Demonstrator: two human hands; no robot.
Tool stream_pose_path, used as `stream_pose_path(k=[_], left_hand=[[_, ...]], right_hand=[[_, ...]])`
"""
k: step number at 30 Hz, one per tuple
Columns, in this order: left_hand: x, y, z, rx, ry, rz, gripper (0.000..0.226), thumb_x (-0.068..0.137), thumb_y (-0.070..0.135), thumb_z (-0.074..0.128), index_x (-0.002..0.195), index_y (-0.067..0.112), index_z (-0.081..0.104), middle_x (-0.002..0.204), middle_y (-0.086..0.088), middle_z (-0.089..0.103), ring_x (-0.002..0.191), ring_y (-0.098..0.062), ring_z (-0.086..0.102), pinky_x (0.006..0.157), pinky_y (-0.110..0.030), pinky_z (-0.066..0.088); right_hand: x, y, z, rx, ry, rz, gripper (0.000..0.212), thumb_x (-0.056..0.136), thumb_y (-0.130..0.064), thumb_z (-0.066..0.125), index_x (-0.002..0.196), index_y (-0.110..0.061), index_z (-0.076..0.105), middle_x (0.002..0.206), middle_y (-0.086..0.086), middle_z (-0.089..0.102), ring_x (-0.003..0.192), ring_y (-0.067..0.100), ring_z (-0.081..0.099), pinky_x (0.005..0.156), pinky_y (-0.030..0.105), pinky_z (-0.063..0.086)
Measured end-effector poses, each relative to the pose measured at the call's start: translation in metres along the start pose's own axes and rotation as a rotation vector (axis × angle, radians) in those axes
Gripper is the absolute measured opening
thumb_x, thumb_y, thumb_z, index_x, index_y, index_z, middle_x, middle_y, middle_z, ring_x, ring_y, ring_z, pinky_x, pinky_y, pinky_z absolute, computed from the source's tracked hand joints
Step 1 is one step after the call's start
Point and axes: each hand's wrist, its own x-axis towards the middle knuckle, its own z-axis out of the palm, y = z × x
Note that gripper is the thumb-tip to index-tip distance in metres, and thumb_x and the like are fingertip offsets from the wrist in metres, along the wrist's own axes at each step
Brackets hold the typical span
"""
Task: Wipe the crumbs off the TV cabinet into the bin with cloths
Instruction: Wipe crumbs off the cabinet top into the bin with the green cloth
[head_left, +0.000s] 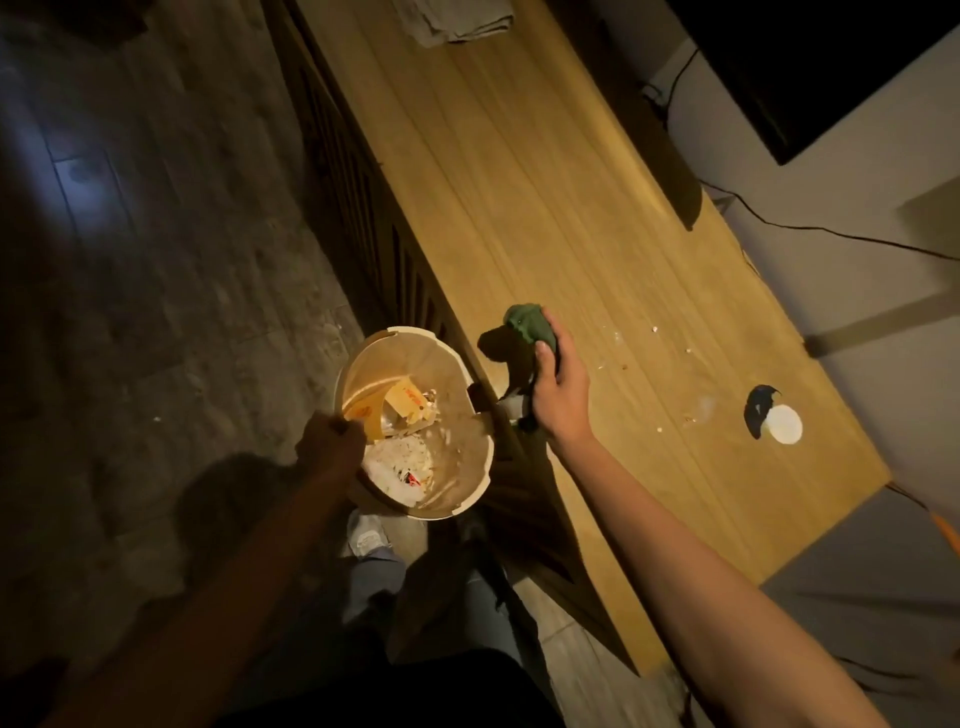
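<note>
My right hand grips a bunched green cloth, raised just above the front edge of the wooden TV cabinet. My left hand holds the rim of a round beige bin, which sits against the cabinet's front edge, below the top. Wrappers and white scraps lie inside the bin. Pale crumbs are scattered on the cabinet top to the right of the cloth, and more crumbs lie nearer the right end.
A grey folded cloth lies at the far end of the cabinet. A small white round lid rests near the right end. A dark TV hangs on the wall with a cable trailing. My feet stand below the bin.
</note>
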Motion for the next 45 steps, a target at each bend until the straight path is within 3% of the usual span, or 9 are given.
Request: stream_pose_path(k=[6,10,19,22,24,28,35,42,45], left_hand=[[-0.007,-0.012,0.01,0.005,0.038,-0.029,0.038,0.095,0.033,0.061,0.121,0.005,0.062,0.119,-0.022,0.068,0.11,-0.043,0.064,0.094,-0.049,0.053],[-0.01,-0.014,0.018,0.037,0.088,-0.06,0.043,0.092,0.039,0.065,0.119,0.006,0.061,0.118,-0.024,0.066,0.106,-0.044,0.063,0.093,-0.055,0.053],[-0.02,-0.017,0.036,-0.096,0.15,-0.153,0.044,0.094,0.031,0.065,0.127,0.002,0.059,0.128,-0.026,0.062,0.116,-0.045,0.059,0.101,-0.058,0.05],[-0.021,-0.019,0.039,-0.157,0.169,-0.161,0.038,0.093,0.027,0.064,0.123,0.003,0.061,0.123,-0.025,0.064,0.106,-0.039,0.062,0.091,-0.049,0.054],[-0.02,-0.02,0.039,-0.147,0.179,-0.155,0.033,0.093,0.025,0.063,0.118,0.003,0.063,0.119,-0.025,0.066,0.105,-0.041,0.063,0.091,-0.051,0.055],[-0.019,-0.023,0.039,-0.149,0.197,-0.149,0.027,0.092,0.025,0.064,0.107,0.003,0.064,0.112,-0.027,0.066,0.104,-0.042,0.063,0.09,-0.052,0.054],[-0.02,-0.023,0.04,-0.177,0.18,-0.151,0.027,0.092,0.03,0.065,0.104,0.006,0.064,0.115,-0.025,0.066,0.108,-0.042,0.062,0.097,-0.055,0.052],[-0.032,-0.02,0.033,-0.17,0.115,-0.095,0.058,0.084,0.041,0.067,0.131,0.007,0.062,0.128,-0.022,0.065,0.118,-0.043,0.06,0.101,-0.057,0.05],[-0.034,-0.019,0.027,-0.117,0.103,0.054,0.049,0.089,0.03,0.069,0.133,0.009,0.063,0.124,-0.02,0.068,0.115,-0.039,0.062,0.099,-0.05,0.051]], right_hand=[[0.048,0.019,-0.08,-0.061,0.095,0.015,0.043,0.109,-0.008,0.043,0.152,-0.01,0.045,0.15,0.001,0.052,0.136,0.005,0.043,0.106,0.0,0.029],[0.087,0.04,-0.143,-0.144,0.209,0.02,0.044,0.109,-0.009,0.041,0.153,-0.014,0.044,0.155,0.004,0.049,0.144,0.015,0.041,0.118,0.019,0.03],[0.178,0.125,-0.278,-0.474,0.326,0.192,0.045,0.105,-0.01,0.045,0.145,-0.031,0.048,0.147,0.003,0.054,0.136,0.023,0.05,0.117,0.037,0.037],[0.191,0.152,-0.3,-0.632,0.213,0.342,0.073,0.088,0.011,0.057,0.145,-0.033,0.041,0.156,0.007,0.041,0.141,0.036,0.044,0.117,0.055,0.039],[0.193,0.168,-0.301,-0.69,0.156,0.371,0.082,0.086,0.016,0.058,0.152,-0.027,0.036,0.163,0.009,0.032,0.149,0.037,0.034,0.123,0.055,0.032],[0.19,0.174,-0.283,-0.695,0.284,0.298,0.055,0.103,-0.005,0.04,0.156,-0.021,0.034,0.166,0.007,0.03,0.155,0.031,0.024,0.128,0.046,0.02],[0.173,0.157,-0.231,-0.689,0.179,0.103,0.05,0.107,-0.016,0.041,0.156,-0.02,0.035,0.163,0.006,0.037,0.151,0.029,0.033,0.126,0.043,0.024],[0.135,0.121,-0.164,-0.647,0.054,0.043,0.052,0.108,-0.018,0.04,0.16,-0.023,0.031,0.169,-0.001,0.025,0.157,0.024,0.018,0.128,0.046,0.014],[0.113,0.107,-0.127,-0.615,0.014,0.014,0.052,0.108,-0.018,0.041,0.159,-0.024,0.034,0.169,-0.002,0.026,0.158,0.023,0.018,0.128,0.047,0.015]])
